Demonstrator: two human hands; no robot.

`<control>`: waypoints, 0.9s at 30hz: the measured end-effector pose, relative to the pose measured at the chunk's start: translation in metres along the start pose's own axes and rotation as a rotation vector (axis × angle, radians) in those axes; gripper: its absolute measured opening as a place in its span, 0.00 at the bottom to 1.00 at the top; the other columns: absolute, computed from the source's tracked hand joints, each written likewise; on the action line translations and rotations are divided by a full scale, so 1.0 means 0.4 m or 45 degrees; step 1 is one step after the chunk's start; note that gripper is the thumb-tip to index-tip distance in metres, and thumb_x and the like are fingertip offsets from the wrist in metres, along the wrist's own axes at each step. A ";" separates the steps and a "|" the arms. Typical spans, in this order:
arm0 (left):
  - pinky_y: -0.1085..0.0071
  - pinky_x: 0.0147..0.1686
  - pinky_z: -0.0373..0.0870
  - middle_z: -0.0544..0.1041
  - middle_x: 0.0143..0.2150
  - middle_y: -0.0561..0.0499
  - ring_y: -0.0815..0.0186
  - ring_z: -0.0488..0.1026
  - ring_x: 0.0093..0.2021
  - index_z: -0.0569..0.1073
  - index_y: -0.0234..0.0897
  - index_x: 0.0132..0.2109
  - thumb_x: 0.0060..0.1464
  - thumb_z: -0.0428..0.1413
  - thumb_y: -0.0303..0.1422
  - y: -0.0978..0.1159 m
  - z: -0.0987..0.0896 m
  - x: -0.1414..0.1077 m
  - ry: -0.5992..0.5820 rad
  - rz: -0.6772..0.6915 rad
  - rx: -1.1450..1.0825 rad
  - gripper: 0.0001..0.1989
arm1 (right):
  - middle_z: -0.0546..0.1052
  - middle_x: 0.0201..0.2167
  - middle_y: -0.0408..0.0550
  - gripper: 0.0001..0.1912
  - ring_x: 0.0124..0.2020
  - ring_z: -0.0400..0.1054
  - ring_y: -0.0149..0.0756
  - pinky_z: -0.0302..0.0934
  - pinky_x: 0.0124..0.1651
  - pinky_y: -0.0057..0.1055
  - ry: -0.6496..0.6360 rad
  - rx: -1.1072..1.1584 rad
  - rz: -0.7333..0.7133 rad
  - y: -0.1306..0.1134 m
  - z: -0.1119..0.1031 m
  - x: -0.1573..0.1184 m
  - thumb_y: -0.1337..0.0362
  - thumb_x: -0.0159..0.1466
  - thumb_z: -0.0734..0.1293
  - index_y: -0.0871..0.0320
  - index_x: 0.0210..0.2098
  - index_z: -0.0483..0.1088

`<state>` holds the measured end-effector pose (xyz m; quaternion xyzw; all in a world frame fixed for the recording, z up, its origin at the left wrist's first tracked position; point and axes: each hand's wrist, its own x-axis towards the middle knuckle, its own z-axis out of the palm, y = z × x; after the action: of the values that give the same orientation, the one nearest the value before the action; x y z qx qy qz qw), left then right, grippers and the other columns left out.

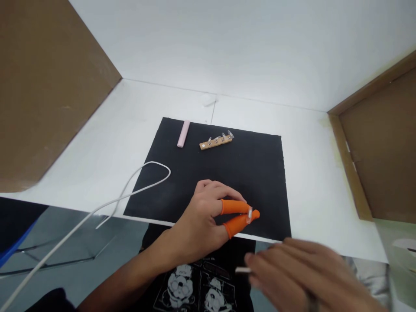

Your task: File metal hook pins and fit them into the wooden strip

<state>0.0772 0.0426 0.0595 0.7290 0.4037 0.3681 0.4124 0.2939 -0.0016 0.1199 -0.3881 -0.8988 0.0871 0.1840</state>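
Note:
My left hand (211, 212) is over the lower part of a black mat (201, 173). Orange covers sit on its thumb and index finger, and between their tips it pinches a small clear piece (249, 215). My right hand (299, 273), blurred, is at the lower right, off the mat's near edge. Its fingers are closed on a thin, light-coloured item (243, 270) whose tip sticks out to the left. Farther back on the mat lies a tan strip (216, 142) bearing several clear pieces. A pink bar (183, 134) rests to the left of the strip.
A white cable (107, 203) loops from the lower left onto the mat's left edge. The mat lies on a white table (312, 173). Brown panels stand at the left (52, 86) and right (383, 143), with a white wall (221, 47) behind.

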 end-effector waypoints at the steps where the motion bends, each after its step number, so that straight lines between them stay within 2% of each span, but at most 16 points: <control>1: 0.59 0.54 0.65 0.86 0.43 0.54 0.64 0.81 0.44 0.83 0.40 0.41 0.62 0.68 0.28 0.000 0.001 0.000 0.000 0.001 -0.003 0.02 | 0.84 0.32 0.40 0.13 0.30 0.77 0.30 0.66 0.36 0.32 0.018 -0.024 0.004 0.022 -0.007 0.003 0.67 0.78 0.60 0.54 0.42 0.76; 3: 0.59 0.54 0.64 0.86 0.43 0.54 0.64 0.81 0.44 0.83 0.40 0.41 0.62 0.68 0.28 0.000 0.002 -0.002 -0.001 -0.005 -0.001 0.03 | 0.85 0.36 0.44 0.08 0.32 0.78 0.31 0.66 0.39 0.33 0.106 -0.167 0.025 0.059 -0.021 0.006 0.71 0.76 0.64 0.58 0.47 0.75; 5: 0.58 0.54 0.64 0.86 0.44 0.53 0.63 0.81 0.44 0.83 0.40 0.42 0.62 0.68 0.28 0.001 0.002 -0.003 -0.009 -0.013 0.002 0.03 | 0.85 0.37 0.46 0.06 0.32 0.78 0.32 0.66 0.40 0.34 0.160 -0.259 0.065 0.067 -0.027 0.008 0.72 0.74 0.67 0.60 0.49 0.75; 6: 0.58 0.54 0.64 0.86 0.44 0.53 0.63 0.81 0.45 0.83 0.40 0.42 0.62 0.68 0.28 0.001 0.001 -0.003 -0.015 -0.016 0.002 0.03 | 0.85 0.36 0.45 0.06 0.31 0.78 0.32 0.65 0.38 0.34 0.156 -0.223 0.051 0.057 -0.025 0.009 0.72 0.75 0.66 0.59 0.48 0.75; 9: 0.59 0.54 0.64 0.86 0.44 0.53 0.64 0.81 0.45 0.83 0.40 0.41 0.62 0.68 0.27 0.000 -0.001 -0.001 -0.010 -0.019 0.000 0.03 | 0.84 0.30 0.38 0.12 0.27 0.77 0.30 0.65 0.33 0.35 0.092 -0.004 0.005 0.005 -0.012 0.012 0.70 0.79 0.59 0.55 0.44 0.73; 11: 0.59 0.54 0.64 0.86 0.43 0.54 0.64 0.81 0.44 0.83 0.40 0.41 0.62 0.68 0.27 0.000 -0.001 -0.001 0.003 -0.015 -0.001 0.03 | 0.84 0.29 0.36 0.13 0.27 0.78 0.30 0.66 0.33 0.34 0.077 0.058 0.020 -0.008 -0.010 0.009 0.68 0.79 0.58 0.53 0.44 0.73; 13: 0.59 0.54 0.64 0.86 0.43 0.53 0.64 0.81 0.44 0.83 0.39 0.41 0.62 0.68 0.27 0.000 0.000 -0.001 0.001 -0.009 -0.001 0.03 | 0.85 0.33 0.37 0.12 0.31 0.80 0.31 0.69 0.37 0.33 0.082 0.057 0.069 0.014 -0.018 0.006 0.67 0.79 0.60 0.51 0.46 0.75; 17: 0.58 0.54 0.63 0.86 0.43 0.53 0.64 0.81 0.45 0.83 0.39 0.41 0.62 0.68 0.27 -0.002 0.002 -0.005 -0.001 -0.014 0.015 0.02 | 0.85 0.35 0.43 0.08 0.31 0.79 0.30 0.69 0.37 0.29 0.290 -0.019 0.111 0.074 -0.028 0.014 0.73 0.72 0.68 0.56 0.46 0.76; 20: 0.57 0.54 0.63 0.86 0.44 0.53 0.63 0.81 0.44 0.83 0.41 0.41 0.63 0.67 0.27 -0.004 0.001 -0.006 0.007 -0.009 0.027 0.03 | 0.85 0.33 0.41 0.06 0.31 0.79 0.29 0.69 0.37 0.29 0.264 0.040 0.030 0.044 -0.004 0.028 0.72 0.74 0.66 0.57 0.44 0.75; 23: 0.56 0.54 0.63 0.87 0.44 0.53 0.63 0.82 0.44 0.83 0.41 0.40 0.63 0.67 0.28 -0.004 -0.001 -0.006 0.016 -0.015 0.044 0.03 | 0.84 0.30 0.37 0.10 0.30 0.79 0.28 0.70 0.37 0.30 0.254 0.129 -0.102 0.004 0.026 0.022 0.72 0.76 0.62 0.57 0.41 0.74; 25: 0.56 0.54 0.63 0.87 0.44 0.53 0.63 0.82 0.44 0.83 0.41 0.40 0.63 0.67 0.28 -0.004 -0.001 -0.006 0.014 -0.018 0.057 0.03 | 0.86 0.32 0.38 0.08 0.32 0.80 0.28 0.72 0.39 0.31 0.290 0.069 -0.136 0.018 0.037 0.003 0.74 0.75 0.64 0.57 0.43 0.75; 27: 0.56 0.55 0.63 0.87 0.44 0.53 0.63 0.81 0.44 0.83 0.41 0.40 0.63 0.67 0.28 -0.003 -0.001 -0.008 0.005 -0.025 0.068 0.03 | 0.86 0.37 0.40 0.12 0.35 0.81 0.31 0.73 0.41 0.31 0.365 -0.066 -0.044 0.058 0.040 -0.018 0.76 0.70 0.70 0.55 0.49 0.77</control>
<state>0.0752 0.0403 0.0580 0.7351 0.4212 0.3546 0.3955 0.3076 0.0090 0.0964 -0.3856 -0.8718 0.0044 0.3020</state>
